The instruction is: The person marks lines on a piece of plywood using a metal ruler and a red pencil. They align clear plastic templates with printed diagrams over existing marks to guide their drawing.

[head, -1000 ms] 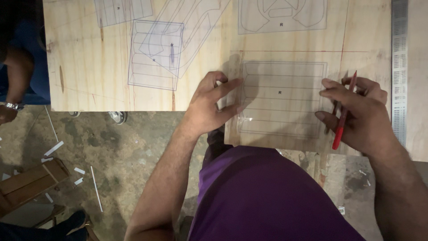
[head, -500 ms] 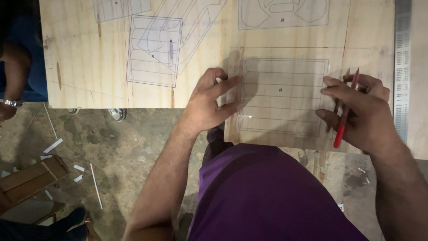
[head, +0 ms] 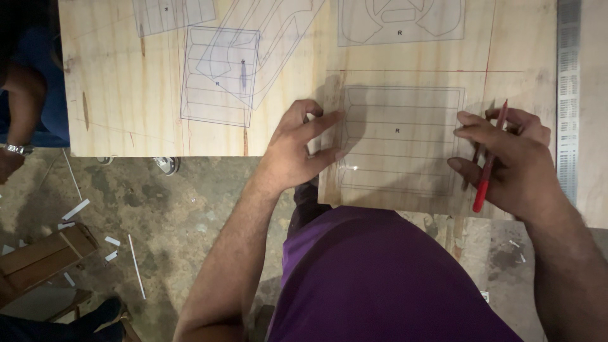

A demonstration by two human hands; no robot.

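A clear rectangular template sheet (head: pixel 399 142) with drawn lines lies flat on a pale plywood board (head: pixel 126 95). My left hand (head: pixel 297 149) presses its fingertips on the sheet's left edge, fingers spread. My right hand (head: pixel 506 161) rests fingertips on the sheet's right edge and holds a red pencil (head: pixel 487 168), point up, between the fingers. A thin red line is drawn on the board above and to the right of the sheet.
More clear templates lie on the board: two overlapping ones (head: pixel 234 63) at upper left and one (head: pixel 400 20) at the top. A metal ruler (head: pixel 567 101) runs along the right. Another person's arm (head: pixel 19 120) is at far left. Scraps and a wooden piece (head: pixel 38 256) litter the floor.
The view shifts slightly up and back. Both hands stay on the template's edges with the pencil held the same way.
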